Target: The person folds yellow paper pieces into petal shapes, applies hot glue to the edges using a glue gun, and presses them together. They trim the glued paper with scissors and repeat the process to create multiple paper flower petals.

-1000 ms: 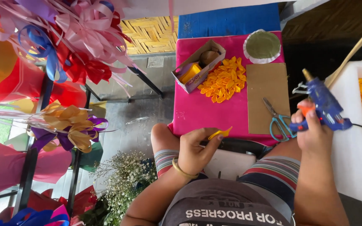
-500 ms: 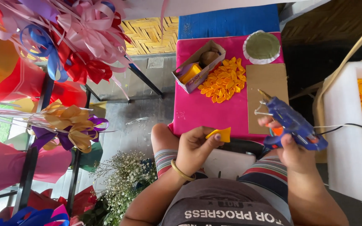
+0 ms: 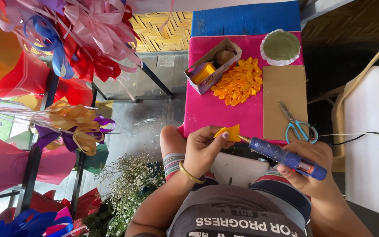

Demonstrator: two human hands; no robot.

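1. Holding a small yellow petal (image 3: 229,131) pinched in its fingers, the left hand (image 3: 203,149) keeps it over the near edge of the pink table (image 3: 207,109), so the nozzle can reach it.
2. Wrapped tight around a blue glue gun (image 3: 286,157), the right hand (image 3: 305,169) aims the metal tip at the petal.
3. Soft yellow petals (image 3: 238,82) lie heaped farther away, beside a cardboard box (image 3: 211,66) and scissors (image 3: 298,125).

Scissors (image 3: 298,124) on cardboard sheet (image 3: 284,101) — petal pile (image 3: 240,81) beside open box (image 3: 212,66); ribbon bows (image 3: 88,35) left.

White foam box (image 3: 365,145) cut off rightward
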